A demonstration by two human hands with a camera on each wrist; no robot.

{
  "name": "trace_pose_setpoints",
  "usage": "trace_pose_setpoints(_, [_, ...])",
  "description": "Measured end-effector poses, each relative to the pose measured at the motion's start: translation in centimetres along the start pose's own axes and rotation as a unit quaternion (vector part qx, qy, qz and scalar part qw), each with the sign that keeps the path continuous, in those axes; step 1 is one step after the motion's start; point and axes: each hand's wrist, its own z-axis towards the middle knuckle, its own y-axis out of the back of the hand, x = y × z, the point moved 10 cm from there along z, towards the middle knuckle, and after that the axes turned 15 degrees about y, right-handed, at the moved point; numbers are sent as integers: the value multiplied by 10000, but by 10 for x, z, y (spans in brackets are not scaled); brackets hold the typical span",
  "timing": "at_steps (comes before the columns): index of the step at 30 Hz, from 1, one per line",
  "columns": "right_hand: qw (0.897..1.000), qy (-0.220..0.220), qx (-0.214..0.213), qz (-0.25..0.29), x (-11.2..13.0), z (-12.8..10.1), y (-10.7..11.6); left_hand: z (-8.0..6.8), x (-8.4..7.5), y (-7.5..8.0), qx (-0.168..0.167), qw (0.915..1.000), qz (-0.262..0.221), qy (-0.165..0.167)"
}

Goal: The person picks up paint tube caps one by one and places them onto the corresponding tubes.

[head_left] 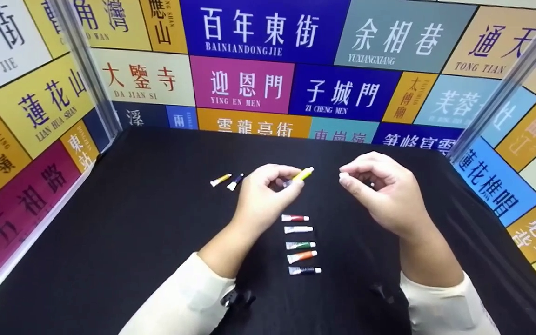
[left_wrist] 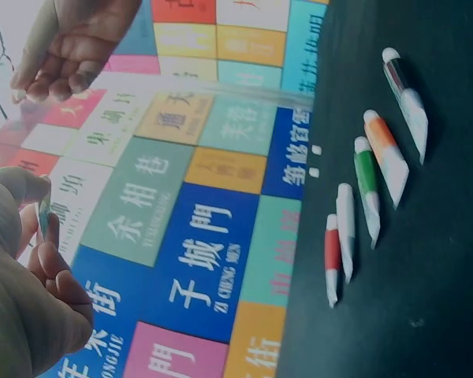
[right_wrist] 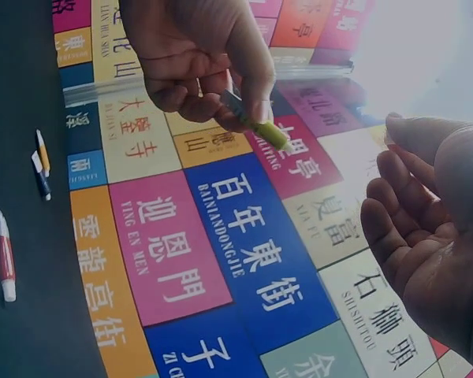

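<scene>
My left hand (head_left: 264, 193) pinches a yellow-green paint tube (head_left: 303, 175) between thumb and fingers, its narrow pale tip pointing up and right. Across a small gap, my right hand (head_left: 386, 193) has thumb and forefinger together on what looks like a small white cap (head_left: 343, 175), mostly hidden by the fingertips. Below the hands lies a column of capped paint tubes: red (head_left: 296, 217), white (head_left: 298, 229), green (head_left: 301, 245), orange (head_left: 302, 256) and dark (head_left: 305, 270). Left of my left hand lie a yellow tube (head_left: 221, 180) and a dark blue tube (head_left: 235, 182).
Two small white caps (left_wrist: 315, 150) lie on the black tablecloth (head_left: 156, 260), partly hidden behind my right hand in the head view. Panels with colourful street-name signs (head_left: 244, 83) stand along the back and both sides of the table.
</scene>
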Motion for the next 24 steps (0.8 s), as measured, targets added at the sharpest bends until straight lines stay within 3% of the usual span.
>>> trace_pose_setpoints(13, [9952,553,-553,584,41,4,11,-25,-42,0,389,9975,-363,-471])
trace_pose_setpoints(24, [9900,755,-772,904,57,3,15,-44,-69,1,595,9923,-455,-983])
